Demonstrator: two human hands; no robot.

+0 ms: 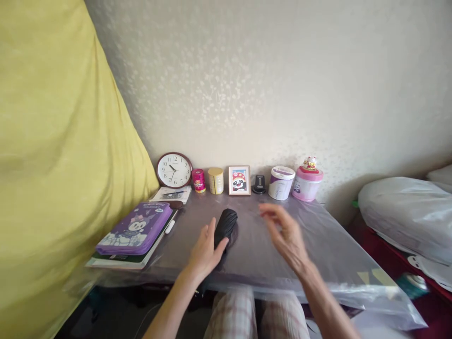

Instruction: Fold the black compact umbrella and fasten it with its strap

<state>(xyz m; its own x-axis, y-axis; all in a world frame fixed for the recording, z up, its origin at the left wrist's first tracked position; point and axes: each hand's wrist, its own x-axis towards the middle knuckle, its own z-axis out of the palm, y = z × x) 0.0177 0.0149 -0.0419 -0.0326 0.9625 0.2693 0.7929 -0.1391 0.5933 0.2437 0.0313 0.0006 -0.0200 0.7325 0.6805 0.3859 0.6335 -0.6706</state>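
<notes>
A black folded umbrella lies at a slant over the front middle of the table, its top end pointing away from me. My left hand is around its lower part, fingers along the left side and thumb across the right. The umbrella's near end is mostly hidden behind that hand and wrist. To the right, my right hand is above the tabletop with nothing in it. Its fingers are loosely bent, apart from the umbrella and slightly blurred.
Plastic sheeting covers the table. Along the wall stand a clock, a pink can, a yellow can, a panda picture frame and tubs. A purple case lies on books at left, beside a yellow curtain.
</notes>
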